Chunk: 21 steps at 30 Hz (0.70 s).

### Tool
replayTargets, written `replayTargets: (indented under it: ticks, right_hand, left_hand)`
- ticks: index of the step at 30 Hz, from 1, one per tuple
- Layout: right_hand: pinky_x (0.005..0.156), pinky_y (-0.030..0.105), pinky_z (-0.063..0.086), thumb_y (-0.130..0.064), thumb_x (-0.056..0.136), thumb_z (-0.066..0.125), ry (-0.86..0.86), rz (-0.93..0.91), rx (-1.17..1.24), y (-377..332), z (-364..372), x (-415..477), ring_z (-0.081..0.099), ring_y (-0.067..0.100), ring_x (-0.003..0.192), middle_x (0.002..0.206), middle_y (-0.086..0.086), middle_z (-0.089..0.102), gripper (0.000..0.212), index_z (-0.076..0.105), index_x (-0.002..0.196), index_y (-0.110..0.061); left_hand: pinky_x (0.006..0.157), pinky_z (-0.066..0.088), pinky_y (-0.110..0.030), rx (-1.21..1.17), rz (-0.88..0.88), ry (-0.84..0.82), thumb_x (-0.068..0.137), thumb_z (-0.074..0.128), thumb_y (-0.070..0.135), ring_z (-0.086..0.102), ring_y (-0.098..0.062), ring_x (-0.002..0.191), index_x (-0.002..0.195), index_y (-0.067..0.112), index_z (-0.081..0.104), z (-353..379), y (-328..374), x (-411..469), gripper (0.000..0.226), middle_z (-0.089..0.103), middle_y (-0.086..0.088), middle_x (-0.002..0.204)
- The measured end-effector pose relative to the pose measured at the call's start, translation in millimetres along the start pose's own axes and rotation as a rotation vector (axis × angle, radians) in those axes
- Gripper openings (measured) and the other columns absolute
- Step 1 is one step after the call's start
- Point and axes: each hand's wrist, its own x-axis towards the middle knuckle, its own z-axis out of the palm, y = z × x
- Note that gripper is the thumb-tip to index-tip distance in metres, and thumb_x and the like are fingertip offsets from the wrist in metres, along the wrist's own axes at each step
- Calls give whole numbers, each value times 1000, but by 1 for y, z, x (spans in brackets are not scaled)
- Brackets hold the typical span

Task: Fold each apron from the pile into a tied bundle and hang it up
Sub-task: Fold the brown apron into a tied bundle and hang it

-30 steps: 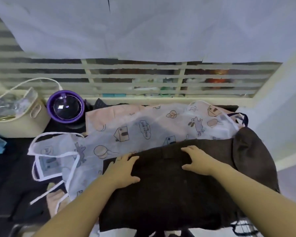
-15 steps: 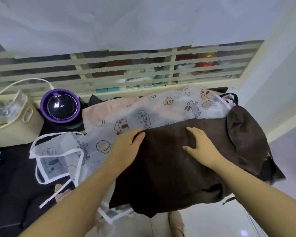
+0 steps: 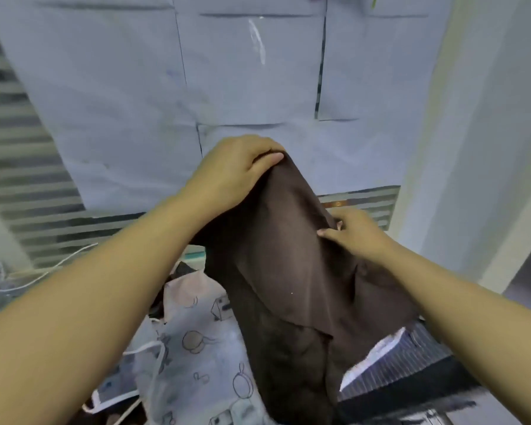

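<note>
My left hand (image 3: pixel 236 174) grips the apron (image 3: pixel 284 271) top, held high so it hangs off the pile (image 3: pixel 196 348). My right hand (image 3: pixel 354 236) pinches an edge, likely to spread it.

The fingers (image 3: pixel 253 144) of the left hand (image 3: pixel 233 173) curl over the top of the brown apron (image 3: pixel 288 271), their tips hidden behind it. The right hand (image 3: pixel 353 234) buries its fingertips in a fold. The apron covers part of the printed apron (image 3: pixel 196 348), which the lower edge cuts off, and part of a striped cloth (image 3: pixel 411 354) at lower right. Both forearms leave the frame at the bottom corners. The slatted screen (image 3: pixel 13 148) at left is blurred.
</note>
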Motion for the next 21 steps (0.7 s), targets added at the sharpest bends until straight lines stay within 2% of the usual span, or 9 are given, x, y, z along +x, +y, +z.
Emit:
replayTargets:
  ticks: [2, 4, 7, 10, 13, 15, 17, 19, 21]
  right_hand:
    - [64, 32, 39, -22, 86, 64, 101, 45, -105, -6, -14, 12, 53, 22, 78, 75, -1, 59, 12, 59, 75, -23]
    - [63, 32, 39, -18, 85, 60, 158, 116, -151, -9, -27, 16, 52, 24, 78, 74, 1, 56, 16, 53, 71, -19]
    - [67, 31, 48, -13, 86, 53, 89, 205, -189, -2, -28, 11, 62, 27, 78, 77, 4, 62, 13, 56, 76, -21]
    - [54, 22, 45, -13, 95, 47, -9, 320, 33, 4, -22, 3, 66, 14, 55, 70, 4, 65, 18, 59, 82, -19]
    - [56, 27, 47, -10, 95, 48, 135, 363, 252, -2, -42, 13, 63, 23, 68, 72, 7, 58, 25, 57, 72, -14]
    - [57, 25, 38, -6, 94, 47, 235, 244, 239, -18, -71, 25, 52, 14, 66, 73, 2, 57, 24, 60, 75, -13]
    - [69, 23, 39, -3, 92, 45, 274, 123, 319, -43, -101, 33, 55, 11, 80, 87, -4, 63, 25, 67, 90, -15]
    - [77, 23, 41, -2, 92, 43, 282, 57, 433, -68, -125, 42, 58, 11, 88, 95, -6, 66, 31, 70, 91, -17]
    - [73, 24, 44, -1, 91, 43, 229, 19, 606, -89, -134, 44, 58, 16, 80, 97, 1, 68, 34, 72, 85, -17]
  left_hand:
    - [87, 40, -18, 29, -11, 52, 99, 48, 22, 59, -11, 101, 110, 14, 69, -19, 1, 8, 25, 68, 6, 107]
    - [81, 35, -5, 33, -44, 156, 100, 48, 20, 57, -6, 96, 109, 13, 69, -40, 4, 14, 24, 67, 9, 103]
    - [74, 29, 5, -2, -138, 291, 100, 46, 19, 49, 6, 89, 108, 12, 69, -68, 5, 20, 25, 62, 14, 99]
    - [72, 29, 6, 26, -204, 341, 100, 45, 20, 50, 2, 91, 109, 11, 69, -84, -1, 17, 26, 66, 6, 105]
    - [68, 32, -1, 26, -309, 368, 101, 43, 23, 50, -6, 88, 105, 13, 68, -89, -11, 7, 27, 64, 6, 99]
    - [65, 36, -15, 9, -395, 353, 101, 41, 28, 51, -10, 78, 87, 17, 65, -94, -17, -1, 30, 61, 7, 85]
    - [62, 36, -22, 3, -485, 189, 100, 42, 36, 52, -10, 72, 71, 17, 58, -98, -24, -12, 38, 59, 5, 75]
    - [68, 40, -27, -78, -526, -205, 97, 47, 42, 55, -14, 73, 71, 11, 58, -97, -27, -22, 42, 61, 0, 75]
    - [72, 42, -30, -225, -507, -665, 91, 57, 46, 55, -14, 71, 72, 14, 60, -85, -24, -32, 37, 57, 0, 71]
